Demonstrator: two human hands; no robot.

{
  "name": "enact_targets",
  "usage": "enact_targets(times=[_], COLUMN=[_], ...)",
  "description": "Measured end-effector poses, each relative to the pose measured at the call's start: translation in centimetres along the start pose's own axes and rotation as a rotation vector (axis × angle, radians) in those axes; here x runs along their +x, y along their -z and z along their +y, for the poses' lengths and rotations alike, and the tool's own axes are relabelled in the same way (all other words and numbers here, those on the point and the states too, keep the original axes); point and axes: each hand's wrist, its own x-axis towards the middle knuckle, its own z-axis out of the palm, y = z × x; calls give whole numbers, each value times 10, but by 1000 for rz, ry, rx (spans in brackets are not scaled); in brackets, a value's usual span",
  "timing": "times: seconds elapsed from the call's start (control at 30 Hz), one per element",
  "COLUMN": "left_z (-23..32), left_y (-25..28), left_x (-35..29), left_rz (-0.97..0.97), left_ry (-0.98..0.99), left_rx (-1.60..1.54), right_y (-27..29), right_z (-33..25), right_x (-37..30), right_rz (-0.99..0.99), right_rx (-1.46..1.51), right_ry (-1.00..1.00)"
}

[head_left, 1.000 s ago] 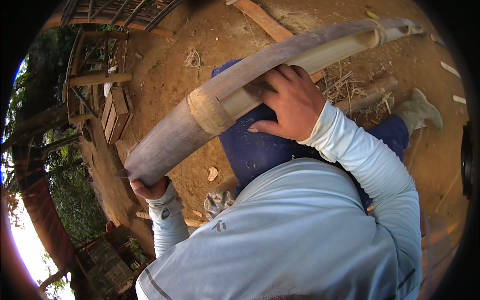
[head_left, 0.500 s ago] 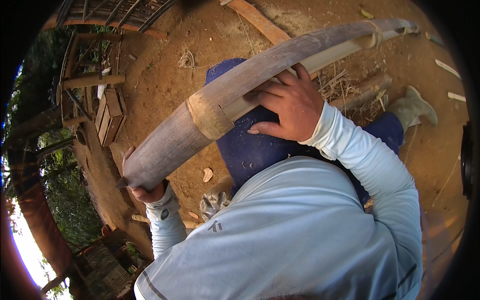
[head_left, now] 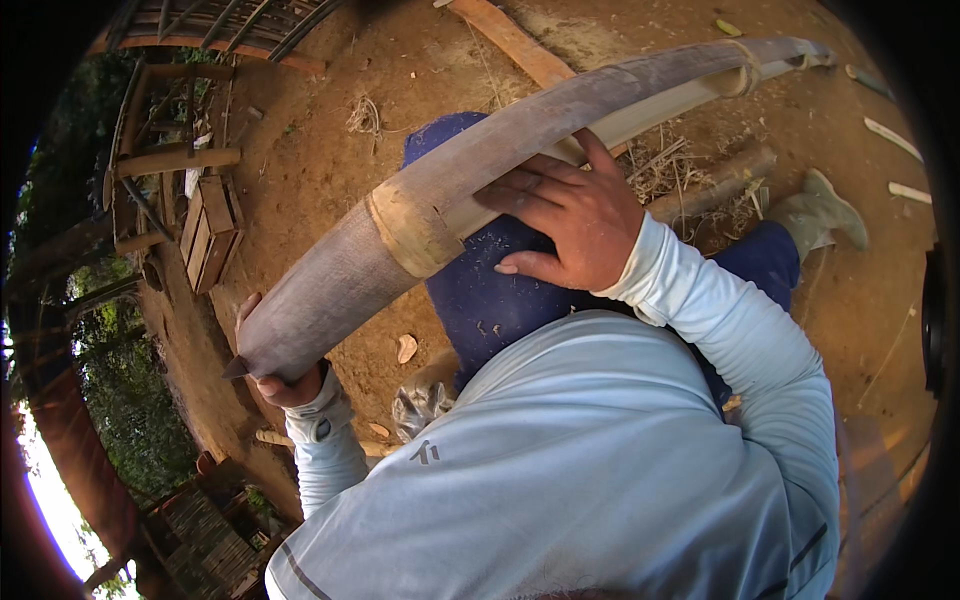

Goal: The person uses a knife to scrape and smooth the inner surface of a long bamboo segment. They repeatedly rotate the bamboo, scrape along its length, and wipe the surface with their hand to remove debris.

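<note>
A long bamboo pole (head_left: 335,283), grey-brown outside and split open along its right part, slants across my lap from lower left to upper right. Around its lower-left end my left hand (head_left: 292,388) is closed, thumb and fingers showing at either side. A small dark pointed piece (head_left: 235,368) juts out at that end; I cannot tell what it is. My right hand (head_left: 597,222) lies against the pole's split side with fingers stretched and thumb apart. Some of its fingertips are hidden by the bamboo. A paler node band (head_left: 413,230) rings the pole between my hands.
Dry fibres (head_left: 665,175) and a short log (head_left: 715,187) lie beyond my right hand. My booted foot (head_left: 822,210) rests at the right. A wooden crate (head_left: 210,235) and a rough wooden frame (head_left: 180,160) stand at the left. A flat plank (head_left: 515,45) lies at the top.
The whole view has shifted slightly, so things appear a little farther left. Both hands keep nearly the same places on the bamboo pole.
</note>
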Motion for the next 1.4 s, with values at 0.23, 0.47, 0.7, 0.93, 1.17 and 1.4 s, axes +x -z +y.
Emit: enact_targets(times=[0.23, 0.47, 0.7, 0.93, 1.17, 1.4], left_z=[-1, -2, -2, 0, 2, -4], left_y=[9, 9, 11, 7, 8, 26], left_x=[-1, 1, -1, 4, 2, -2], left_rz=[-78, -71, -58, -58, -4, 31], left_ry=[-3, -16, -23, -12, 59, 21], left_rx=[61, 85, 84, 40, 36, 80], right_y=[14, 25, 24, 10, -5, -17], right_z=[45, 89, 88, 28, 77, 163], right_x=[-27, -49, -52, -32, -71, -123], right_rz=[67, 104, 178, 227, 379, 690], right_rx=[-209, -373, -423, -165, -205, 692], right_ry=[-99, -208, -361, -206, -375, -1173])
